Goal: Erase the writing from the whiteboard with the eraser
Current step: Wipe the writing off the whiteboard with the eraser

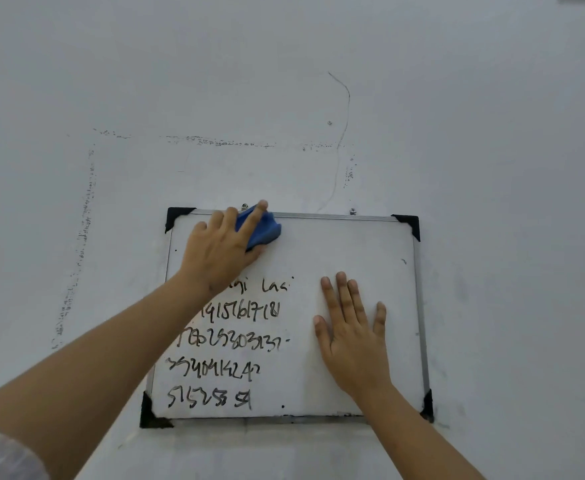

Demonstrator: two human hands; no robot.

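Whiteboard point(370, 244) hangs on the wall at lower centre; left hand point(220, 252) grips the blue eraser point(266, 230) at its upper left edge; right hand point(353, 337) lies flat, steadying; wiping seems underway; next, sweep down across the remaining writing point(228, 341).

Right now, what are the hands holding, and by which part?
The left hand grips the blue eraser across its back, near the whiteboard top edge. The right hand holds nothing; it lies flat on the board.
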